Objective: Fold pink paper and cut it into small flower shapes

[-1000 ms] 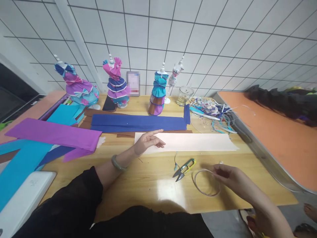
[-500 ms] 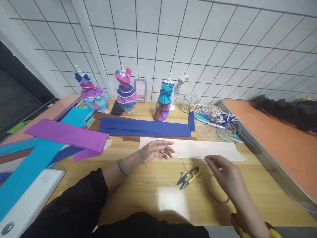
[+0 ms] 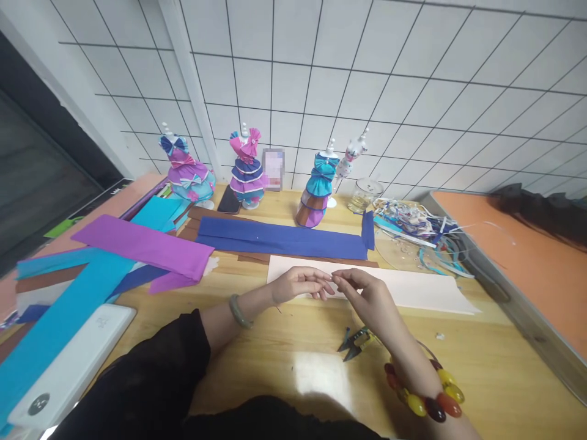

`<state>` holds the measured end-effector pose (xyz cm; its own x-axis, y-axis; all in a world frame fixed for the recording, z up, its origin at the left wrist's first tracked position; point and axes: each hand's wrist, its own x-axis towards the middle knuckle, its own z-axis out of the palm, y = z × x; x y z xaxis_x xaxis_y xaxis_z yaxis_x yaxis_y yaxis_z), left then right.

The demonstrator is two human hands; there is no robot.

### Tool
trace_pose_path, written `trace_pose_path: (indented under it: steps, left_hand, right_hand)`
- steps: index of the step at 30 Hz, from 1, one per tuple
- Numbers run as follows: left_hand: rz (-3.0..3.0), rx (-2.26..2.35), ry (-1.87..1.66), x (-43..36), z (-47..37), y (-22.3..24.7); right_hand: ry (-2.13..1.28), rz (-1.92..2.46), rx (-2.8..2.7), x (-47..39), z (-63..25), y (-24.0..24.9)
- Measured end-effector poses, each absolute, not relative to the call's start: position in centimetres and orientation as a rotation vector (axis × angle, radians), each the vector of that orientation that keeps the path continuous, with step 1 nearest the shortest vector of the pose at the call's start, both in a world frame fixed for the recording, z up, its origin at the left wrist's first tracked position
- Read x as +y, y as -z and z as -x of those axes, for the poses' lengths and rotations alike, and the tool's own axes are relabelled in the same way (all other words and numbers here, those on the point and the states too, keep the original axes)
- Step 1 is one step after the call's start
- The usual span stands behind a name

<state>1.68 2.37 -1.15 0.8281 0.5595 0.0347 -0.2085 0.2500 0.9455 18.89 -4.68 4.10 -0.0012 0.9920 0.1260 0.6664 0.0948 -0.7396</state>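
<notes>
My left hand [image 3: 302, 283] hovers over the left part of a pale pink strip [image 3: 413, 289], its fingers apart and nothing visible between them. The fingertips of my right hand [image 3: 364, 293] are pinched together right beside the left fingertips; whatever they hold, if anything, is too small to make out. Below the right hand lie small thread snips [image 3: 354, 346], partly covered by that hand. Behind the pink strip is a folded dark blue strip [image 3: 284, 238] over brown cloth.
Purple cloth [image 3: 147, 246], turquoise strips [image 3: 98, 287] and a white device [image 3: 76, 366] lie at the left. Small dressed mannequins [image 3: 247, 171] stand along the wall. At the back right are a glass [image 3: 365, 197] and a scrap heap [image 3: 413, 221].
My right hand has moved left and up to meet my left hand, and its beaded bracelet now shows fully. The whole view has shifted slightly.
</notes>
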Motion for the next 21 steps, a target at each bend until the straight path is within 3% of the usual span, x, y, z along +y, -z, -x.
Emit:
trace_pose_path:
  steps: [6, 14, 21]
  left_hand:
    - [-1.226, 0.376, -0.527, 2.4, -1.6, 1.1]
    - [-1.103, 0.438, -0.535, 3.0, -1.7, 1.0]
    - [-1.177, 0.574, -0.630, 5.4, -1.0, -1.7]
  right_hand:
    - [-0.527, 1.664, -1.886, -4.6, -18.5, -4.0]
    - [0.073, 1.571, -2.188, -4.2, -18.2, -2.7]
    - [-0.244, 1.503, -1.945, -4.2, -17.9, -3.5]
